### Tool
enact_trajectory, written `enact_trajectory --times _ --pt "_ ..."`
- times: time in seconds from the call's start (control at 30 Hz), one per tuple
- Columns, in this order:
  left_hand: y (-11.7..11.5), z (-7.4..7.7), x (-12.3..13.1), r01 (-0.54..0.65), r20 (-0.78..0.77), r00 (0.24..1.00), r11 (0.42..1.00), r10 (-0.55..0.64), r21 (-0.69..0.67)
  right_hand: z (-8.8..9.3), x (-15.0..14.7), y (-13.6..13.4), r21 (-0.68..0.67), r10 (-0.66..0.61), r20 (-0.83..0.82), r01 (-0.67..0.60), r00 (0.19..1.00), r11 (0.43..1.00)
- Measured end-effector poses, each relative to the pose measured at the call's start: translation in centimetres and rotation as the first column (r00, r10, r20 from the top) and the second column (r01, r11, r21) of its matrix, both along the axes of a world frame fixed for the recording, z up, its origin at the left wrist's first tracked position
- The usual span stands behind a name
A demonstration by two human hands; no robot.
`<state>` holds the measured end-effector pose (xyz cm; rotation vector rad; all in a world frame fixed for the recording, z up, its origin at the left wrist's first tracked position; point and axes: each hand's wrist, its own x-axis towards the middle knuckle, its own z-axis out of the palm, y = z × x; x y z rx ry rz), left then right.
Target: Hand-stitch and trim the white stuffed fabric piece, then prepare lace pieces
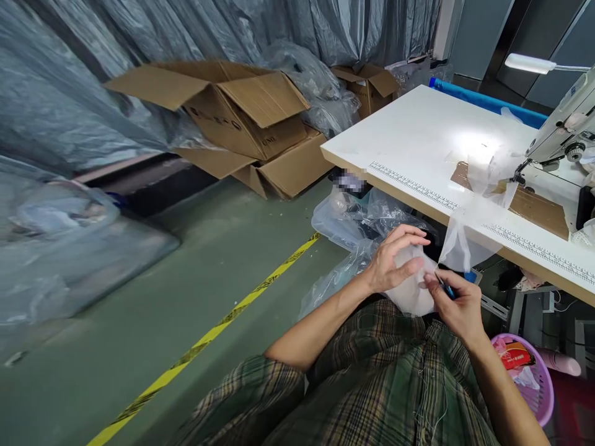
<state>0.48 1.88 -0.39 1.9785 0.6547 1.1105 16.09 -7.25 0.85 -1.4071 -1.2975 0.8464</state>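
My left hand (393, 263) has its fingers stretched out and apart, against a piece of sheer white fabric (411, 297) over my lap. My right hand (458, 303) is closed around small blue-handled thread snips (447, 288), the tip pointing at the fabric beside my left thumb. Another length of sheer white fabric (458, 241) hangs over the table's front edge, just above my right hand. It runs back across the white sewing table (395, 133) towards the needle area of the sewing machine (558, 133).
Open cardboard boxes (246, 118) stand by the plastic-draped wall. A clear plastic bin (325, 220) with plastic bags sits under the table's left end. To my right is a pink basket (546, 396). Yellow-black tape (209, 337) crosses the green floor.
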Motion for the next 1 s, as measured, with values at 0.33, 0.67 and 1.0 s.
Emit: enact_trajectory --times 0.33,0.67,1.0 --pt "-1.2 0.3 -0.6 0.311 0.128 0.938 0.615 -0.323 -0.725 -0.4 0.8 -2.2 -0.105 0.129 -0.024 -0.131 0.991 0.986" --pt "-1.5 0.2 -1.6 0.12 0.028 0.987 0.6 -0.161 -0.791 -2.0 1.0 -0.2 -0.208 0.134 0.103 -0.11 0.986 0.972" --pt "-1.8 0.5 -1.7 0.091 -0.017 0.987 0.641 -0.159 -0.762 -2.7 0.3 0.8 -0.142 0.053 0.188 -0.026 0.981 0.989"
